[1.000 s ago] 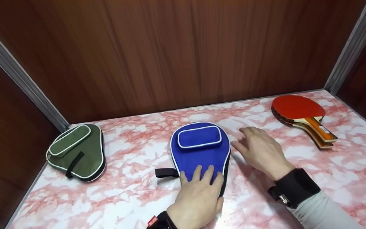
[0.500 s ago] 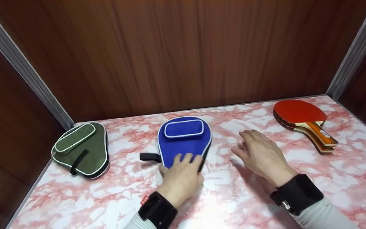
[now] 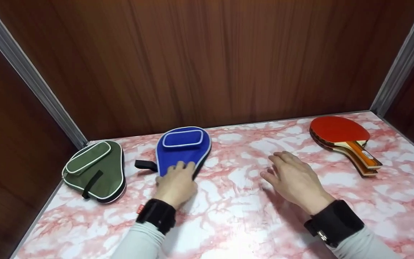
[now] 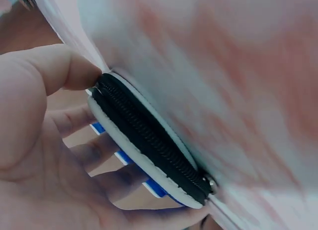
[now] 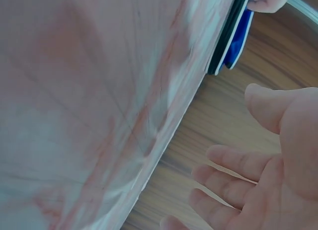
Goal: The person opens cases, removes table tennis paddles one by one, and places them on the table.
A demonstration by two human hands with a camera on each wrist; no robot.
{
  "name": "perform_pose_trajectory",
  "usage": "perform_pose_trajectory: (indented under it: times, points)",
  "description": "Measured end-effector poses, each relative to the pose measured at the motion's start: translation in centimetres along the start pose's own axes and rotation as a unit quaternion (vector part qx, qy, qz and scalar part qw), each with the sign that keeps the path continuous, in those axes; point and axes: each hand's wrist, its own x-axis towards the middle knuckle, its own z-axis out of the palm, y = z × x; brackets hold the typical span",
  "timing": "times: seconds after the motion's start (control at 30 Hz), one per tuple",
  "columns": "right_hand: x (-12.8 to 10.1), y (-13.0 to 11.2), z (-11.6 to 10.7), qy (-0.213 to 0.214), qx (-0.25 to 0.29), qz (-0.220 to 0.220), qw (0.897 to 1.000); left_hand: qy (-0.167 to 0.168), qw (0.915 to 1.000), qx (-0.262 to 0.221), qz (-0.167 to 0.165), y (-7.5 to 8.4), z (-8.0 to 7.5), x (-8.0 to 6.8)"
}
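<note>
A blue table tennis bat case (image 3: 180,155) with white piping lies on the table, its pocket toward the back wall. My left hand (image 3: 175,185) grips the narrow near end, fingers over the top. In the left wrist view the thumb and little finger sit at either side of the zipped edge (image 4: 149,140). A black strap (image 3: 145,164) sticks out to the case's left. My right hand (image 3: 295,180) hovers above the table right of the case, fingers relaxed and holding nothing; its palm (image 5: 293,190) shows bare in the right wrist view.
A green bat case (image 3: 111,172) with a black strap lies at the left, near the side wall. Two table tennis bats (image 3: 338,129), the upper one red, are stacked at the back right. Wooden panels (image 3: 207,64) enclose the marbled table (image 3: 228,216).
My left hand has slid the blue case to the left and slightly back, closer to the green case. The right hand has stayed nearly still.
</note>
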Motion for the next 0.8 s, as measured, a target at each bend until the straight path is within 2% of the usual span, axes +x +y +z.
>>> perform_pose_trajectory:
  times: [0.17,0.37,0.8]
  points:
    - [-0.1,-0.2,-0.1,0.000,0.000,-0.001,1.000,0.001,0.9994,-0.015,-0.032,-2.1,-0.3,0.9]
    - [-0.2,-0.5,-0.3,-0.003,0.005,-0.002,1.000,0.006,0.9978,-0.025,-0.061,-3.2,-0.2,1.2]
    - [-0.3,-0.6,-0.4,0.002,0.009,-0.011,1.000,0.004,0.9961,-0.037,-0.079,-2.7,-0.3,0.4]
